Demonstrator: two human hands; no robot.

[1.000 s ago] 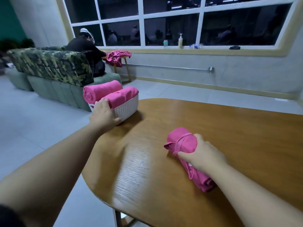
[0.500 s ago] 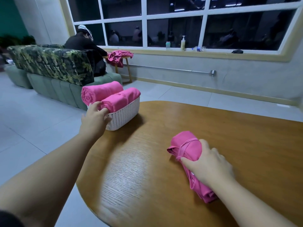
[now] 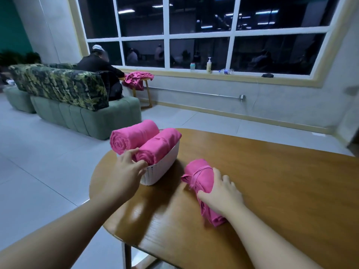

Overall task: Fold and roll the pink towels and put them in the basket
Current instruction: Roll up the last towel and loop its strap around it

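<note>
A white perforated basket [image 3: 162, 170] stands on the wooden table [image 3: 272, 181] near its left edge. Two rolled pink towels lie side by side in it, the left roll [image 3: 134, 135] and the right roll [image 3: 162, 144], both sticking out over its rim. My left hand [image 3: 127, 169] holds the basket's near end, its fingers touching the rolls' ends. A third rolled pink towel [image 3: 199, 176] lies on the table just right of the basket. My right hand [image 3: 221, 195] grips this roll around its near half, thumb on the left side.
The table's curved edge runs close by the basket's left side, with tiled floor below. Behind stands a green sofa [image 3: 77, 105] with a person seated on it. A heap of pink cloth [image 3: 137, 78] lies on a small side table. Bottles stand on the window sill.
The basket has come inward from the table's far-left edge, nearer the third roll, my left hand still on its near end. My right hand has stayed on the roll.
</note>
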